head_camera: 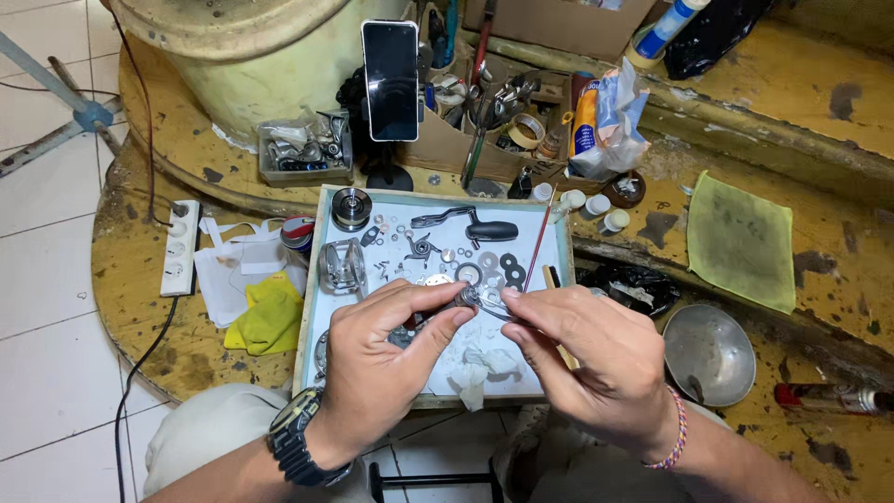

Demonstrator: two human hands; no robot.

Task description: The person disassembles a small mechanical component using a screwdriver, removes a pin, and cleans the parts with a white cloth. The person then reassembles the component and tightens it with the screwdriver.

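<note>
My left hand (pixel 386 359) and my right hand (pixel 582 359) meet over a framed pale-blue work tray (pixel 312 279). Together their fingertips pinch a small metal reel part (pixel 470 298). A black watch is on the left wrist and a beaded bracelet on the right. On the tray lie a reel frame (pixel 342 264), a spool (pixel 351 207), a black-knobbed crank handle (pixel 470 226), several washers and rings (pixel 498 265), a thin red brush (pixel 538 240) and crumpled tissue (pixel 480 365).
A phone on a stand (pixel 390 82) faces me behind the tray. Boxes of tools (pixel 494 112), a parts tub (pixel 304 149), a yellow cloth (pixel 270 315), a power strip (pixel 180 247), a metal bowl (pixel 710 356) and a green cloth (pixel 740 240) surround it.
</note>
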